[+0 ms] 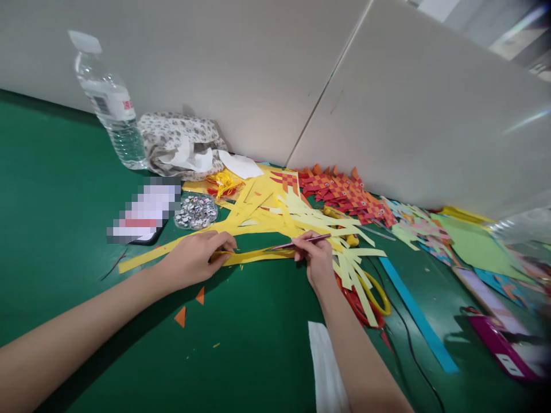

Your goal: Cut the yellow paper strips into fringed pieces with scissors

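My left hand (200,252) has its fingers closed on the left part of a folded yellow paper strip (249,258), just above the green table. In my right hand (315,252) is a slim, purplish-pink pointed tool (321,237), its tip lying along the strip. The right fingers also reach the strip's other end. Behind both hands spreads a pile of yellow paper strips (258,209), with pale yellow strips (353,264) fanned out beside my right hand. Scissors with red and yellow handles (379,295) lie partly under them.
A water bottle (112,109), a patterned cloth pouch (183,129), a blurred-out phone (144,212) and a bag of googly eyes (196,212) stand left. Red-orange woven paper fish (340,192) line the partition. A blue strip (419,312) and purple object (501,347) lie right.
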### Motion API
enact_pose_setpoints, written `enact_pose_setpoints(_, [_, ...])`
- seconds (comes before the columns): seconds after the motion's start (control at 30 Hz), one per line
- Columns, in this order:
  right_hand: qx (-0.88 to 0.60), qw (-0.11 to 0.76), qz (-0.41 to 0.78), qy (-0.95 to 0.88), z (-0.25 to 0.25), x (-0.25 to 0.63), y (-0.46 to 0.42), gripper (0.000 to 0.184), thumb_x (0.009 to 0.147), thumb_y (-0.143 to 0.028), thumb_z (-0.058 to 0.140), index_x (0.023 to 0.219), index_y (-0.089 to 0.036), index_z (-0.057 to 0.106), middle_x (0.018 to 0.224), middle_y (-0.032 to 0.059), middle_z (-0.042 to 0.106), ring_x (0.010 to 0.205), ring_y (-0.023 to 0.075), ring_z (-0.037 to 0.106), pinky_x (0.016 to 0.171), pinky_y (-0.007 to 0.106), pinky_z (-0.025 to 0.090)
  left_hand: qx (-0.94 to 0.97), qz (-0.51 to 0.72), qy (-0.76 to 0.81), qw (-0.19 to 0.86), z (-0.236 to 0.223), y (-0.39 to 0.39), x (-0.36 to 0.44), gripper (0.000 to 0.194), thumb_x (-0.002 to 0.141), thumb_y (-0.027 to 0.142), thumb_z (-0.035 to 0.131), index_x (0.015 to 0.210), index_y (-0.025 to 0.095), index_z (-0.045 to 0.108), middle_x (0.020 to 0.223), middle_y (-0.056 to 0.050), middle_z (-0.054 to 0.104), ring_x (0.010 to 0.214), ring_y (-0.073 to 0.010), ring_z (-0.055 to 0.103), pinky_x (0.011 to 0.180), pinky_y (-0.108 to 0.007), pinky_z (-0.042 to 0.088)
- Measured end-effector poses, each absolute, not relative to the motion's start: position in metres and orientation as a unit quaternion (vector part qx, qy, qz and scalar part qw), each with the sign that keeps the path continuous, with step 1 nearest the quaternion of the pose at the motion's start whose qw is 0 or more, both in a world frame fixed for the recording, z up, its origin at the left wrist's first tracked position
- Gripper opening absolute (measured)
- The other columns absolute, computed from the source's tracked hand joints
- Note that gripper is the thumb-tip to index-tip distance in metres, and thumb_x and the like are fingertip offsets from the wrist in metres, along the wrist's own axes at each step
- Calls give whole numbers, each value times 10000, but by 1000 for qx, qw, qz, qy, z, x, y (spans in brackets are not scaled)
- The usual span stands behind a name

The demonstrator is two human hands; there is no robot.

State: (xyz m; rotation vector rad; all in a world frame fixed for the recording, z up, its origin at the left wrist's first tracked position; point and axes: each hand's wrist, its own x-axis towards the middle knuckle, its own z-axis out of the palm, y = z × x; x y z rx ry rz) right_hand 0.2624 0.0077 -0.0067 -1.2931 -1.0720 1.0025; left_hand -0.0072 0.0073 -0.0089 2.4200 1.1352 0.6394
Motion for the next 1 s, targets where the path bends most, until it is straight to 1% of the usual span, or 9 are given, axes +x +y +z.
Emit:
enact_pose_setpoints(0.2, [-536,576,412,-460,-4,262,6,175,643,-247,698,566,-181,555,365,-72,489,336,70,443,383,194,293,865,231,400,198,-10,8,-7,177,839,180,468,1000,237,512,954,-23,662,800,-158,638,667,-261,476])
enact_pose_setpoints(0.4, [-525,550,421,-494,-1,254,2,192,634,-289,735,592,-176,585,441,-64,518,368,71,454,400,205,342,865,227,402,198,-8,9,-6,177,838,186,466,999,235,521,940,-17,674,808,-166,645,659,-260,477])
enact_pose_setpoints(0.5, [-528,546,416,-500,-2,253,2,194,637,-295,737,593,-179,587,438,-65,508,367,74,449,392,207,339,864,229,402,197,-8,8,-6,182,837,186,465,1003,234,523,936,-15,679,808,-168,648,665,-262,479])
enact_pose_setpoints(0.67, [-534,563,395,-492,-4,259,4,194,639,-271,730,588,-187,563,420,-76,491,349,74,445,370,203,327,865,233,399,195,-8,8,-7,180,842,188,463,1006,236,519,941,-17,677,811,-167,648,677,-265,480])
enact_pose_setpoints(0.87, [-521,581,375,-500,-4,260,3,194,651,-274,716,592,-194,550,463,-77,499,355,67,440,372,203,339,866,233,398,193,-8,7,-6,174,844,189,460,1002,235,517,931,-18,672,796,-165,640,663,-262,475])
enact_pose_setpoints(1.0, [-509,559,386,-529,3,249,-4,197,653,-308,737,611,-185,588,494,-57,530,367,70,453,371,207,338,861,228,410,196,-8,7,-5,184,845,202,455,1017,233,511,889,-13,668,729,-158,631,620,-258,467])
